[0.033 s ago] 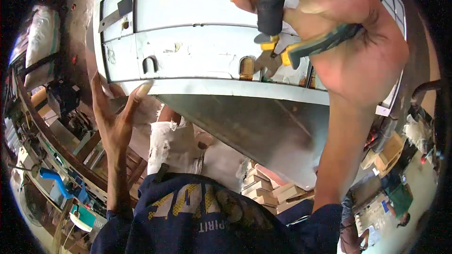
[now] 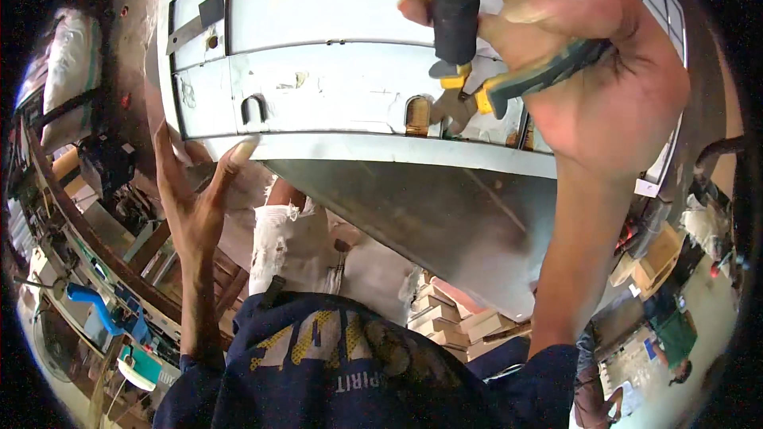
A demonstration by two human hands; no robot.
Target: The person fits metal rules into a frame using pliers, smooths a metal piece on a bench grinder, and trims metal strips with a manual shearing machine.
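A large white metal panel [image 2: 318, 99] with raised edges, slots and yellowish-brown glue patches fills the upper middle. My right hand [image 2: 596, 56] is close to the camera, above the panel's right part. It is closed around a plier-like tool [image 2: 458, 12] with two spread handles, dark with yellow parts, one looking wrapped in black. The tool's working end is hidden by the hand. At the panel's lower left corner, my left hand [image 2: 195, 206] grips the edge, its thumb on the rim and its other fingers mostly out of sight.
Beneath the panel slants a dark grey metal sheet [image 2: 413, 214]. Cardboard boxes [image 2: 437, 322] lie below it. A blue-handled tool [image 2: 95, 306] is among clutter at left, with a white sack [image 2: 71, 71] beyond. Another person in green [image 2: 675, 334] is at the lower right.
The fingertips of my right hand and the black handle have shifted very slightly. My left hand and the panel stay where they were.
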